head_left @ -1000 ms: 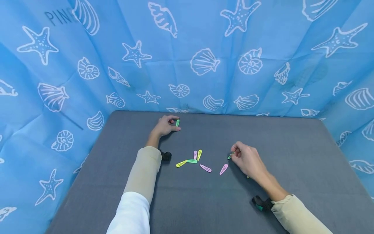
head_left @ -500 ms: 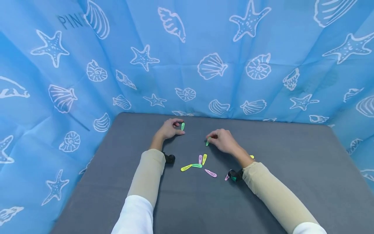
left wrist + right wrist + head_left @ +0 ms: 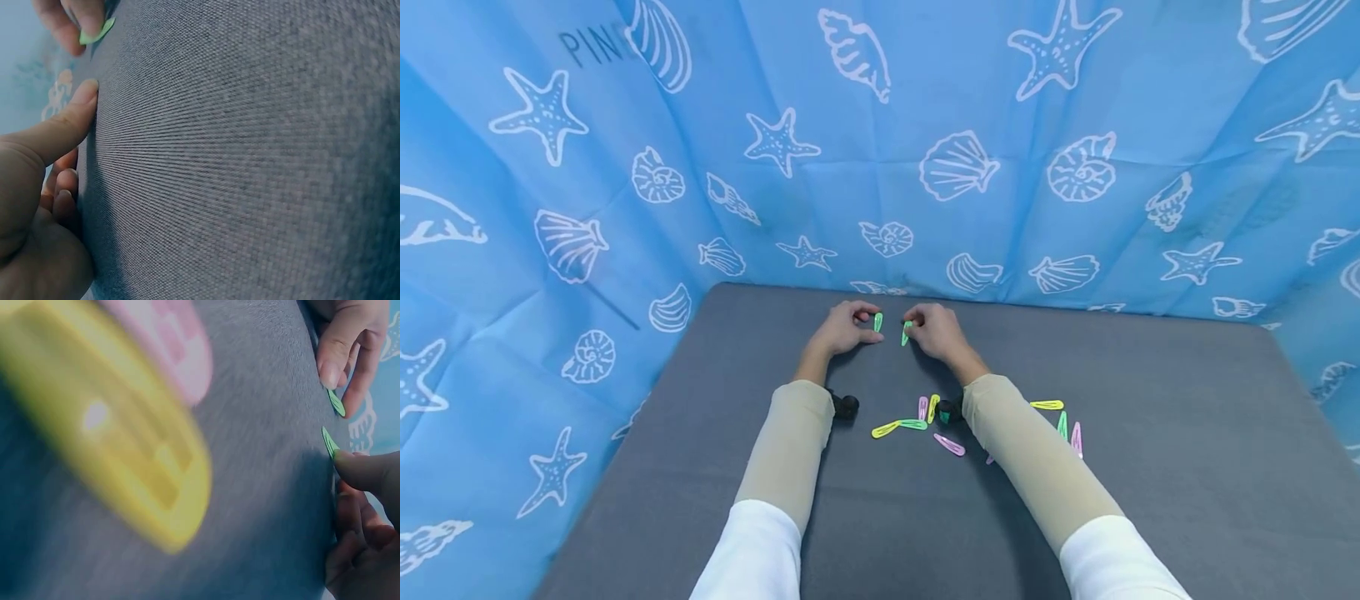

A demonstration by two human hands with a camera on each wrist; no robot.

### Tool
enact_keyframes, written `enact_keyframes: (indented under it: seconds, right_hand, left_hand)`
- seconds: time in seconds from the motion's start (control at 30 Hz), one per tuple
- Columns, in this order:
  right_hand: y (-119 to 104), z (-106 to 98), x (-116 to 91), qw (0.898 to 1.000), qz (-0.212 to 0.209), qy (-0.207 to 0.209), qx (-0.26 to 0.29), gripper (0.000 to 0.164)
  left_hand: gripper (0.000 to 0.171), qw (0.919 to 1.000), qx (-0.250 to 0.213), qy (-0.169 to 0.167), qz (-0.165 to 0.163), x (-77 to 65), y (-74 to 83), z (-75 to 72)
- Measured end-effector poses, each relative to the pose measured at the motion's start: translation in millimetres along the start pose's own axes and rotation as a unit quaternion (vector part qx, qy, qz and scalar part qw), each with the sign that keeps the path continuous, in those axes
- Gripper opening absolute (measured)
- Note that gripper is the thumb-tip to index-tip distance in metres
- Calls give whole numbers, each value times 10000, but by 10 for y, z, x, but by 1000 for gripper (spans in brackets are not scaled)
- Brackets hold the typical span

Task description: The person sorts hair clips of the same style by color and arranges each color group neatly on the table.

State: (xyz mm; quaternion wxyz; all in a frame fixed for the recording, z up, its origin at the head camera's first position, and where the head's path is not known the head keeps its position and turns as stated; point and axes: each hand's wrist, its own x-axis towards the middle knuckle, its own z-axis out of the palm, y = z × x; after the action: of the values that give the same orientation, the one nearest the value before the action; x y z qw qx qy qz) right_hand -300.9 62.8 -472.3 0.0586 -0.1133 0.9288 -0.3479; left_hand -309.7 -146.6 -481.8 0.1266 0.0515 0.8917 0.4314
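Note:
My left hand (image 3: 848, 327) rests near the far edge of the grey table (image 3: 1150, 467). Its thumb and forefinger pinch a green hair clip (image 3: 877, 322). Just to its right, my right hand (image 3: 934, 327) pinches a second green hair clip (image 3: 906, 332); the two clips are a small gap apart. The right wrist view shows both clips: the right hand's clip (image 3: 329, 442) by my thumb and the left hand's clip (image 3: 336, 402) between two fingertips. In the left wrist view my left thumb (image 3: 75, 109) lies on the cloth, and a green clip (image 3: 97, 30) shows at the top.
Several loose clips lie between my forearms: a yellow clip (image 3: 885, 429), a green one (image 3: 913, 424) and a pink one (image 3: 950, 444). More lie right of my right sleeve, among them a yellow clip (image 3: 1047, 405). A blue seashell curtain (image 3: 955, 167) walls the table.
My right hand has carried its green clip from right of the pile up and leftward, next to my left hand. The left hand and its clip have stayed put.

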Motion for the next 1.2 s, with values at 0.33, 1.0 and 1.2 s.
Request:
enact_keyframes:
  seconds: [0.33,1.0,1.2]
  right_hand:
    - [-61,39,120,9996,202,-145,-145,26]
    - [22,-384,-667,9706,-795,-275,-2255,87]
    - [120,-396,-1037,9586,-1421,-314,-2447,86]
  left_hand:
    - [51,9999,116,15,25,-17,35,37]
    - [52,9994,313,122,-6,-20,-14,5]
    - [50,9997,201,152,45,-34,31,23]
